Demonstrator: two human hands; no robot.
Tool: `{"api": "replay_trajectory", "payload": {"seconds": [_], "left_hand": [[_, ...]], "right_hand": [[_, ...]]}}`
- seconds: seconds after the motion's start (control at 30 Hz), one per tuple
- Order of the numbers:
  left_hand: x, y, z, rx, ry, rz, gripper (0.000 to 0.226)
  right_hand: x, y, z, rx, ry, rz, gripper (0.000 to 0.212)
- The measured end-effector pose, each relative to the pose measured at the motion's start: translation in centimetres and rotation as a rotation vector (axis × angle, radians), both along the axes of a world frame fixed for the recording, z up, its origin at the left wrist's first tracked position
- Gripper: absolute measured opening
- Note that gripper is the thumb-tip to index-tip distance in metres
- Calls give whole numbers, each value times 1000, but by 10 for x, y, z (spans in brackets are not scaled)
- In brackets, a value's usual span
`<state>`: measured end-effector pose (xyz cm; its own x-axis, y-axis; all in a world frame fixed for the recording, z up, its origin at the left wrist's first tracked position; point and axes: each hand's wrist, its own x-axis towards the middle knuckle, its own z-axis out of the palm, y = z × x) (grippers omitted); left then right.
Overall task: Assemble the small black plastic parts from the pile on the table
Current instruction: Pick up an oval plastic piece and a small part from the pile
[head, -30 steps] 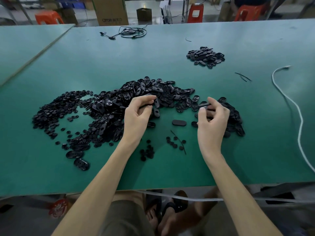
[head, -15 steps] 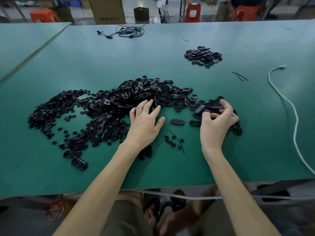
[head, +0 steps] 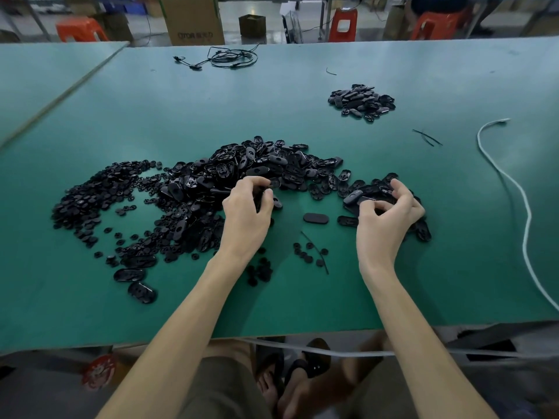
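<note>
step: picking mating pieces | pile (head: 242, 167) mid-counter (head: 302, 297) | left hand (head: 246, 213) fingers curled, pinching black part (head: 262, 197) at pile's near edge | right hand (head: 385, 219) fingers curled round oval shell (head: 367, 199) at right end | advice: lift one piece each, align before pressing

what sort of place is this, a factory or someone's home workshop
Probably a factory assembly floor: a long green worktable, a big pile of identical black plastic parts with a smaller heap set apart, and a cardboard box and orange stools behind.
</note>
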<state>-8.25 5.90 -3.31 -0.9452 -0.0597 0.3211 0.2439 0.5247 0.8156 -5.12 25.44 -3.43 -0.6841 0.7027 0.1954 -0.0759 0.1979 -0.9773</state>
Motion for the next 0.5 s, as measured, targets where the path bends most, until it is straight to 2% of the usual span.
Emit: {"api": "replay_trajectory", "payload": {"seconds": [0.1,0.2,0.33,0.5], "left_hand": [[1,-1,2,146,15,16,10],[0,-2,4,237,19,5,11],[-3,-6,10,623,-64,-43,20],[-9,-15,14,1173,-267,-212,19]], "right_hand": [[3,-3,3,66,58,49,40],[4,-9,4,245,55,308,20],[6,-18,-1,566,49,672,18],[7,-24,-5,840,29,850,30]]}}
